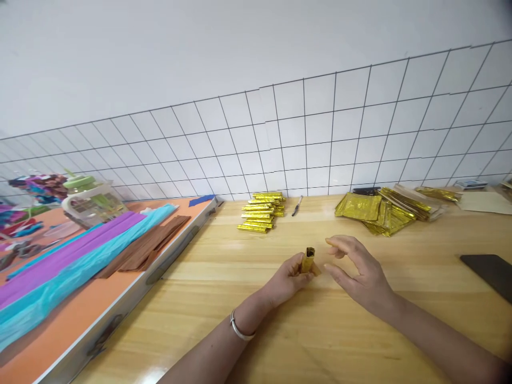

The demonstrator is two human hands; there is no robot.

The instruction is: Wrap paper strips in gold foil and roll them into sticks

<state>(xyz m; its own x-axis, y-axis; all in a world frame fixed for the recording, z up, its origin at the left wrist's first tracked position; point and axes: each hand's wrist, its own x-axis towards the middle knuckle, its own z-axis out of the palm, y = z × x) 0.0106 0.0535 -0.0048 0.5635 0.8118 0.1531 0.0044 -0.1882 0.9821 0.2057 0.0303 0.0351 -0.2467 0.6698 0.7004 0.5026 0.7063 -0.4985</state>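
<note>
My left hand [290,276] grips a small gold foil paper tube [308,261] over the wooden table. The tube stands upright, its hollow, squarish opening facing up. To its right, my right hand [358,272] is apart from the tube, thumb and fingers spread with nothing between them. Beyond my left hand lies a pile of similar gold tubes [262,212]. A pen [297,206] rests just right of that pile. Flat gold foil packets [360,207] are heaped farther back on the right.
An orange board [80,325] with a raised edge takes up the left side, bearing purple [76,256], turquoise [86,274] and brown crepe paper [148,242], and a green-lidded container [84,184]. A black flat object [488,273] lies at the right. A tiled wall [320,128] closes the back.
</note>
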